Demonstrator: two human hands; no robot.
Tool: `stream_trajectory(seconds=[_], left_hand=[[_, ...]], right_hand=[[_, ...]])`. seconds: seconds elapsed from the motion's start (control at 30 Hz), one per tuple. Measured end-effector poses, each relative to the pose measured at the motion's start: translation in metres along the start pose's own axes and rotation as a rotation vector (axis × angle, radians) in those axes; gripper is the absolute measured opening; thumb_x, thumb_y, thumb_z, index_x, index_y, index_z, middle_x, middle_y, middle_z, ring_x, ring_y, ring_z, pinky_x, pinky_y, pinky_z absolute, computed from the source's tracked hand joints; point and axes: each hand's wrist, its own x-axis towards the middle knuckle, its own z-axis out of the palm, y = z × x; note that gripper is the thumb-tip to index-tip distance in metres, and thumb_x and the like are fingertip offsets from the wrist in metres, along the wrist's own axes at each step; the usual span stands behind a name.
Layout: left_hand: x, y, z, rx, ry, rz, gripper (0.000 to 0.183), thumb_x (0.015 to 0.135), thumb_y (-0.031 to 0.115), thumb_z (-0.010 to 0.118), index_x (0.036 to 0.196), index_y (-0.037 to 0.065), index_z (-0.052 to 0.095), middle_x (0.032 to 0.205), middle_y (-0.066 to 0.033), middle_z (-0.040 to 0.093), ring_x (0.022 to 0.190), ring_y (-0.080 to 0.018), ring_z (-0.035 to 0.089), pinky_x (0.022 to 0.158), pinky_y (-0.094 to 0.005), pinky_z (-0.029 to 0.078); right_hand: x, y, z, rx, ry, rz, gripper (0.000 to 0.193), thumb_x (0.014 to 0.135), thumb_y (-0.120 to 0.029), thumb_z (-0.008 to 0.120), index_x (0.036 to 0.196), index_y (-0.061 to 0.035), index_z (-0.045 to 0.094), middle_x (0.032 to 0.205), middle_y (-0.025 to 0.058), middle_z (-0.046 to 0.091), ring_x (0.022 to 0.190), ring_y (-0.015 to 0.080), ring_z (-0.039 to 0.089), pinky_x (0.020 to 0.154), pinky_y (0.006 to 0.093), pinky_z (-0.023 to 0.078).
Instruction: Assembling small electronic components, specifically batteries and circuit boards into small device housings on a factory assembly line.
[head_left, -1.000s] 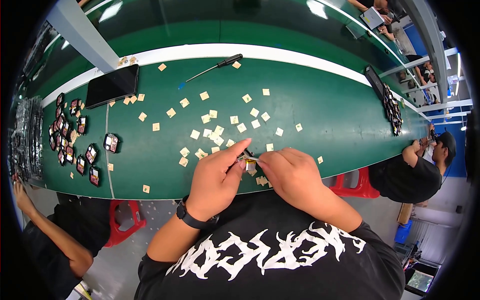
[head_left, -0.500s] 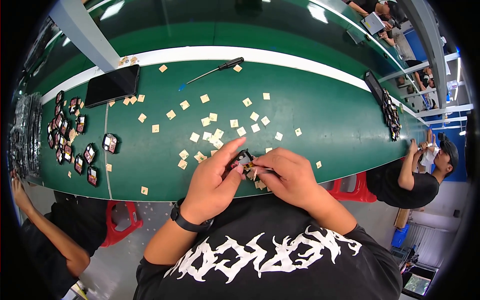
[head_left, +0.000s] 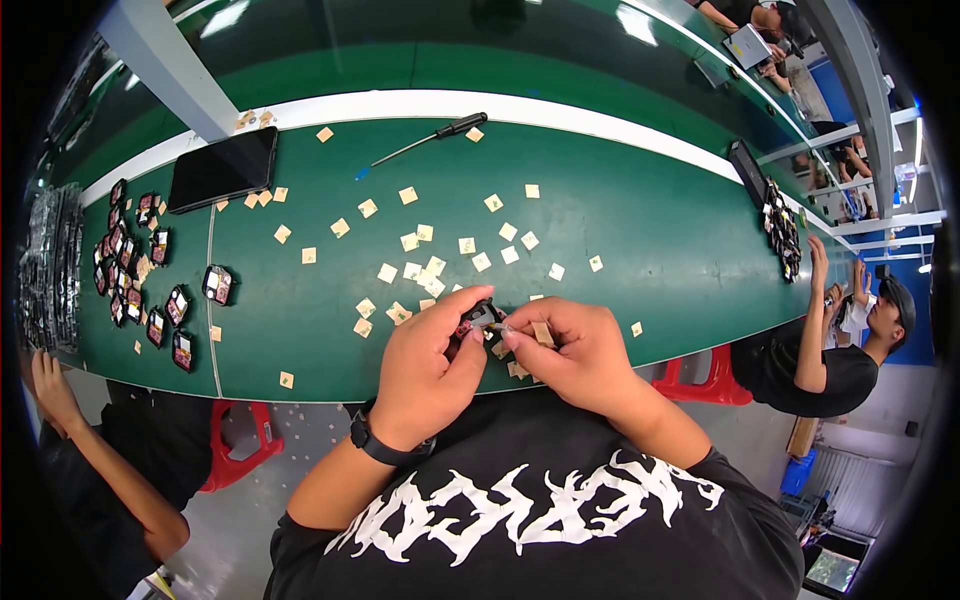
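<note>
In front of my chest, my left hand (head_left: 430, 365) closes its thumb and fingers around a small black plastic housing (head_left: 484, 310) with a pale window and reddish inside. My right hand (head_left: 575, 355) meets it from the other side, thumb and forefinger pinched at the housing's edge on something thin and small that I cannot make out. A beige paper square (head_left: 543, 334) shows by the bent fingers of that hand. Many similar squares (head_left: 435, 265) lie scattered on the green tabletop beyond, and a few lie just under my hands.
Black-cased assemblies (head_left: 125, 270) cluster at the left of the green table (head_left: 330, 345), near a dark flat tablet (head_left: 225, 170). A screwdriver (head_left: 430, 138) lies at the far side. More black parts (head_left: 780, 235) are piled far right. Co-workers (head_left: 850, 335) sit on both sides; red stools (head_left: 705, 378) stand below.
My right fingers have turned and shifted slightly at the housing, and the beige square now shows by them. The right co-worker's hand has risen toward the black parts.
</note>
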Motion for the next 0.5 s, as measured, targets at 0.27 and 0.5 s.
stream_trajectory(seconds=[0.27,0.5], left_hand=[[0.002,0.001,0.004,0.079,0.074,0.085,0.039,0.092,-0.008,0.054,0.129,0.001,0.063,0.093,-0.0032,0.066,0.071,-0.0041,0.054,0.061,-0.0221,0.045],[0.003,0.006,-0.002,0.143,0.004,0.083,0.043,0.092,0.000,0.058,0.136,0.003,0.059,0.095,-0.0143,0.067,0.080,-0.0269,0.063,0.073,-0.0359,0.051]], right_hand=[[0.006,-0.005,0.008,-0.008,0.024,-0.005,0.013,0.094,-0.008,0.072,0.102,0.0016,0.073,0.078,0.0023,0.069,0.061,0.0037,0.052,0.055,0.0238,0.043],[0.011,0.001,0.007,0.087,-0.021,0.022,0.014,0.097,-0.011,0.071,0.103,0.0009,0.075,0.082,0.0023,0.070,0.068,0.0046,0.059,0.057,0.0237,0.047]])
